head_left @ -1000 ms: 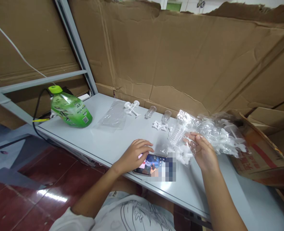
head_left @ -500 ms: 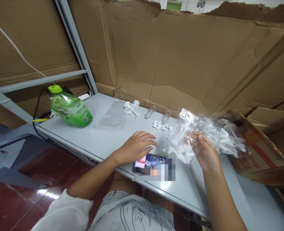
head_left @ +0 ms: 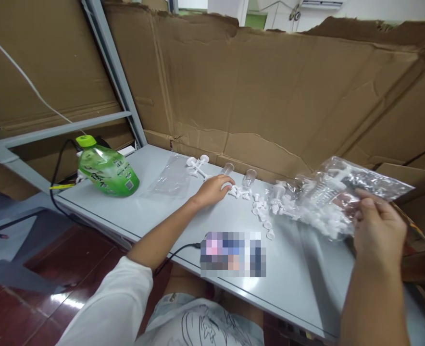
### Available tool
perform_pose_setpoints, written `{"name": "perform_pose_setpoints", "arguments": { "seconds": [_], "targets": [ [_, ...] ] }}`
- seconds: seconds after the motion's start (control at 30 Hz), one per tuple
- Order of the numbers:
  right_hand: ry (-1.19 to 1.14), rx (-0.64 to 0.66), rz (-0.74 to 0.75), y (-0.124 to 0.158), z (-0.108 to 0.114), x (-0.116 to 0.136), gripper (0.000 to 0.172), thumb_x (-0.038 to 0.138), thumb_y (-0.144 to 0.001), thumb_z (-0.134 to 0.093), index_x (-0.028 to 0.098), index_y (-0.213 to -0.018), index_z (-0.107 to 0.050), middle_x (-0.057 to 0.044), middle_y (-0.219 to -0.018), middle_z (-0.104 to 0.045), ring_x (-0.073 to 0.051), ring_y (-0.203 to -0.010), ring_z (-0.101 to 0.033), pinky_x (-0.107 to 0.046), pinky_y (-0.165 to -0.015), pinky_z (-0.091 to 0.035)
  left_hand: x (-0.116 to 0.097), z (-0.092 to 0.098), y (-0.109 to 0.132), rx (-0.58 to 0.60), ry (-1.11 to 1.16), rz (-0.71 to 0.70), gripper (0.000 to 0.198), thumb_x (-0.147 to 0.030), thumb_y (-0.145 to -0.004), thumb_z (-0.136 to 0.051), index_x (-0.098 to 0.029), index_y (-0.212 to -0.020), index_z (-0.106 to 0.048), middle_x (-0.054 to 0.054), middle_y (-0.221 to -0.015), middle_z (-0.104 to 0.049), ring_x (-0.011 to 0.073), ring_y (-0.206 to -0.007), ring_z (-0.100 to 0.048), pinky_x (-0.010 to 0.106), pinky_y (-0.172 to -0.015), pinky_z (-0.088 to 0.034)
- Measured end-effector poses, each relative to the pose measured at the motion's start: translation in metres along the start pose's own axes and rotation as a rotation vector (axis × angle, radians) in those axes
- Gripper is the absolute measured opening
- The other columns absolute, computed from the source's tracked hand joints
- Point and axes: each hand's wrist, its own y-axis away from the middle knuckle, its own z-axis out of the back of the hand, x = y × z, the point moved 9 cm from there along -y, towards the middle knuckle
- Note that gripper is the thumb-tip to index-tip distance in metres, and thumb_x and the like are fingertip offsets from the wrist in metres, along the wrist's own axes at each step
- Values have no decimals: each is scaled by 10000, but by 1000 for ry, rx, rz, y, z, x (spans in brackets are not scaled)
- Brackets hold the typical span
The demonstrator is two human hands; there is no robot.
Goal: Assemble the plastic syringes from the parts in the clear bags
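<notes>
My right hand (head_left: 380, 226) pinches the edge of a clear plastic bag (head_left: 378, 179), lifted at the right. Inside it show a ribbed clear plastic piece and several small white plastic parts. My left hand (head_left: 214, 190) reaches across the table, fingers bent and thumb apart from them, beside a small heap of white plastic pieces (head_left: 240, 193). More round white pieces (head_left: 261, 211) lie in a loose line to the right. Two ribbed clear plastic cups (head_left: 249, 178) stand or lie behind. White stemmed parts with round ends (head_left: 198, 166) rest behind my left hand.
A flat clear bag (head_left: 169, 179) lies on the grey table (head_left: 151, 216). A green bottle (head_left: 107, 168) stands at the left. A blurred-out phone (head_left: 232, 254) with a cable lies at the front edge. Cardboard (head_left: 270, 96) walls the back; a box stands at the right.
My right hand has moved right, lifting the bag away and uncovering round white pieces on the table. My left hand has moved forward from near the phone to the small white heap.
</notes>
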Motion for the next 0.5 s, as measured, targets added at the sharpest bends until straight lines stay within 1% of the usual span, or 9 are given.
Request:
{"name": "perform_pose_setpoints", "arguments": {
  "seconds": [0.03,0.07,0.13,0.2,0.23,0.3,0.37,0.4,0.5],
  "targets": [
    [79,-34,29,-8,6,7,134,239,-710,-656,182,-820,-706,30,-486,-522,-73,-375,-421,-244,-415,-341,6,-3,1,1,2,14,234,-239,-839,-432,-222,-1007,-594,16,-1087,-606,188,-1032,-545,329,-929,-399],
    [141,-46,18,-16,8,10,141,229,-733,-633,187,-848,-705,3,-536,-569,-81,-389,-454,-254,-421,-342,11,-5,2,3,0,24,234,-246,-834,-442,-223,-1011,-594,17,-1090,-605,190,-1033,-545,334,-930,-399],
    [290,-94,-37,-33,13,10,157,183,-769,-584,177,-872,-703,-31,-567,-601,-100,-409,-513,-279,-437,-344,20,-6,6,3,-16,35,236,-257,-827,-457,-227,-1017,-594,18,-1093,-603,195,-1035,-545,341,-932,-400],
    [411,-62,-60,-51,6,6,164,113,-766,-567,142,-867,-693,-64,-592,-637,-92,-406,-507,-303,-460,-343,28,-4,8,-20,-36,53,238,-263,-825,-461,-228,-1020,-594,23,-1093,-601,197,-1031,-546,344,-932,-400],
    [461,-20,-62,-60,-1,2,170,89,-765,-560,126,-880,-679,-79,-609,-651,-84,-397,-494,-309,-466,-337,31,-1,9,-34,-44,64,240,-265,-826,-460,-228,-1021,-594,25,-1091,-600,197,-1027,-547,343,-930,-401],
    [565,81,-94,-79,-15,-11,146,77,-778,-542,101,-873,-650,-111,-661,-673,-85,-432,-521,-313,-490,-324,37,2,10,-57,-57,85,245,-268,-828,-459,-225,-1028,-593,29,-1085,-601,197,-1019,-551,338,-923,-405],
    [608,129,-111,-97,-24,-23,98,46,-755,-552,85,-740,-641,-114,-642,-670,-96,-462,-539,-320,-515,-320,39,5,9,-76,-78,91,248,-267,-829,-460,-220,-1034,-591,31,-1078,-603,198,-1013,-552,338,-920,-404],
    [629,144,-118,-105,-26,-28,111,36,-734,-569,83,-657,-633,-110,-615,-663,-105,-481,-545,-325,-526,-315,40,6,9,-85,-93,88,248,-266,-829,-461,-217,-1034,-591,33,-1072,-605,199,-1010,-552,341,-920,-403],
    [707,87,-76,-130,-25,-31,247,-34,-573,-670,88,-401,-541,-105,-552,-632,-143,-570,-551,-351,-580,-284,39,8,10,-102,-139,71,246,-259,-834,-458,-214,-1036,-591,38,-1063,-607,204,-1006,-550,352,-915,-398]
  ]
}}
